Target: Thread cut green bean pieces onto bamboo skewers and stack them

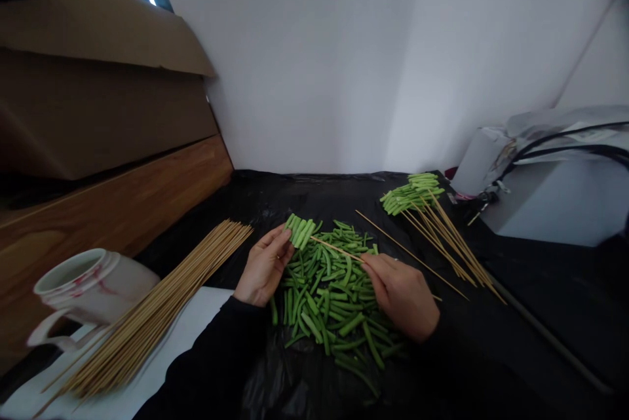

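My left hand point(265, 267) pinches a short row of cut green beans point(301, 231) lying side by side. A thin wooden skewer point(337, 249) runs from the right edge of that row to my right hand point(405, 295), whose fingers are closed around it; the skewer's blunt end sticks out past the palm. Below both hands spreads a loose pile of cut green beans point(339, 315). Another skewer point(407, 253) lies alone just beyond my right hand. Farther right, finished-looking bean skewers point(413, 194) are stacked together, their bare sticks pointing toward me.
A large bundle of skewers point(162, 308) lies at the left on a white sheet point(209, 305), against a tipped white mug point(105, 282). Black plastic point(295, 190) covers the table. A cardboard box point(98, 99) stands back left; a white box with cables point(555, 197) stands at right.
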`<state>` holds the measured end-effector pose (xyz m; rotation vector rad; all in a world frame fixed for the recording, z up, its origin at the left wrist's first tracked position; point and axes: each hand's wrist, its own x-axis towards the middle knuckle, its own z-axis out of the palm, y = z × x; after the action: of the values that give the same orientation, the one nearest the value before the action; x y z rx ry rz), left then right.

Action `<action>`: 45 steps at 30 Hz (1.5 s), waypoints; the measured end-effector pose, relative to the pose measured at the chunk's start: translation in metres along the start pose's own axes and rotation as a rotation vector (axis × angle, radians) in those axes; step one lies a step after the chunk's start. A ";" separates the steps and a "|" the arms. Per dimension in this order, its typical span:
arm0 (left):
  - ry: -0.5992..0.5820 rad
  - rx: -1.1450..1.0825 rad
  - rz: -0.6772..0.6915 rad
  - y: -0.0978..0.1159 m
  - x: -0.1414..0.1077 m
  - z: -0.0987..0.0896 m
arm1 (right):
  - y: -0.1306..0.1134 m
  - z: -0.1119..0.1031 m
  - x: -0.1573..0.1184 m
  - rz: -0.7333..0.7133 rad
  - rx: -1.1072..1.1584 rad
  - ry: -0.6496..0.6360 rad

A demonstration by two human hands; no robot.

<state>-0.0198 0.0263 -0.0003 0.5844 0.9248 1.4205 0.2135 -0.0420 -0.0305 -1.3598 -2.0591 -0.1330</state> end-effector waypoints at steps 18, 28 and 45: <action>-0.151 0.080 -0.207 0.003 -0.006 0.005 | 0.120 -0.022 0.005 0.372 -0.185 0.378; -0.181 0.106 -0.226 -0.001 -0.004 0.003 | 0.164 -0.022 -0.007 0.608 -0.272 0.495; -0.189 0.130 -0.214 -0.003 -0.004 0.002 | 0.146 -0.018 -0.001 0.440 -0.357 0.312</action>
<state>-0.0165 0.0229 -0.0009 0.6836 0.9040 1.1002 0.3460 0.0160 -0.0547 -1.8442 -1.4854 -0.5036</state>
